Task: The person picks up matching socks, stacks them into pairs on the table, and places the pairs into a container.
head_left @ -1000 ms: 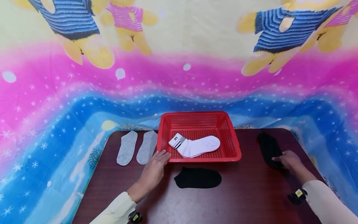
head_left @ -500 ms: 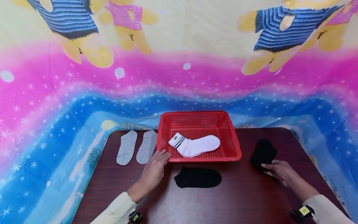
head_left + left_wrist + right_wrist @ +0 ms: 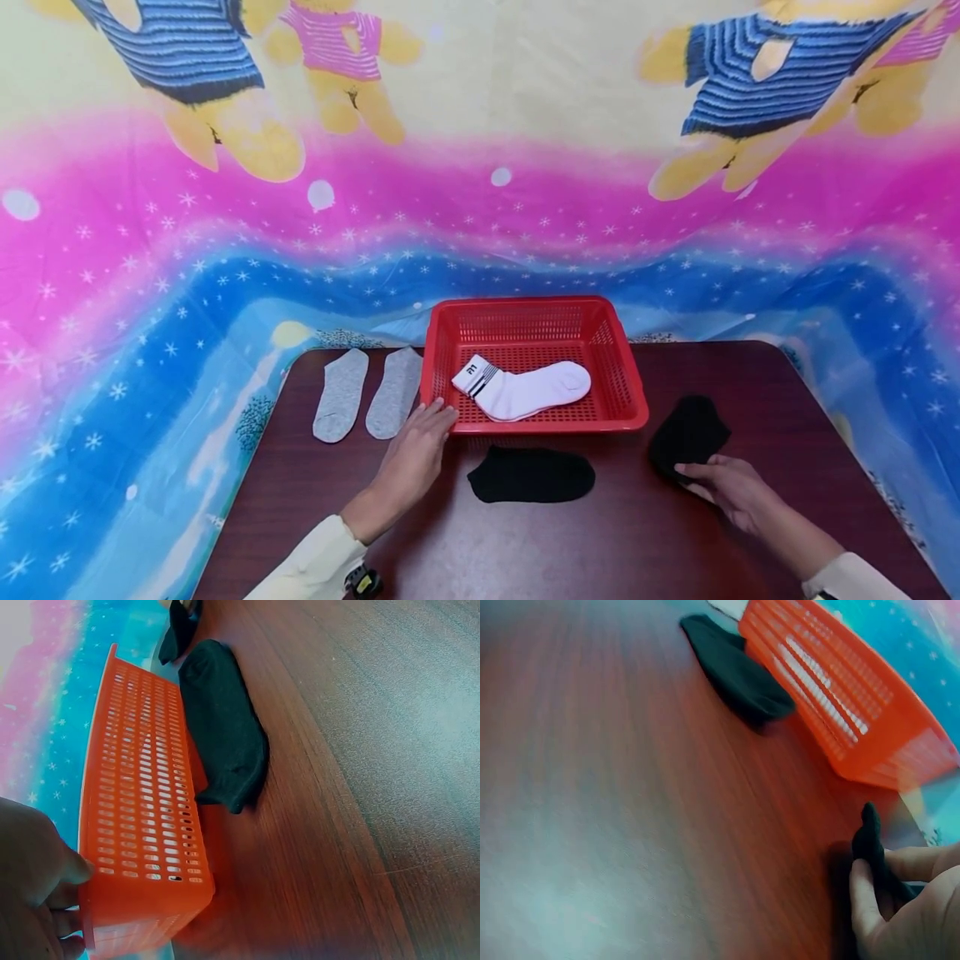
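Observation:
In the head view my left hand (image 3: pixel 412 450) is at the front left corner of the red plastic basket (image 3: pixel 525 428), gripping its rim; the left wrist view shows the fingers at that edge. A white sock (image 3: pixel 536 392) with black stripes and lettering at the cuff lies inside. My right hand (image 3: pixel 738 492) pinches a black sock (image 3: pixel 690 433) between thumb and fingers, right of the basket and near the tabletop. Another black sock (image 3: pixel 531 476) lies flat in front of the basket.
Two grey socks (image 3: pixel 341 396) lie on the dark wooden table (image 3: pixel 585 550) left of the basket, one partly against its side. A patterned curtain (image 3: pixel 495 208) hangs right behind the table's back edge.
My right hand has drawn the black sock from the far right of the table toward the basket and nearer to me; the sock now bends over. My left hand has stayed in place.

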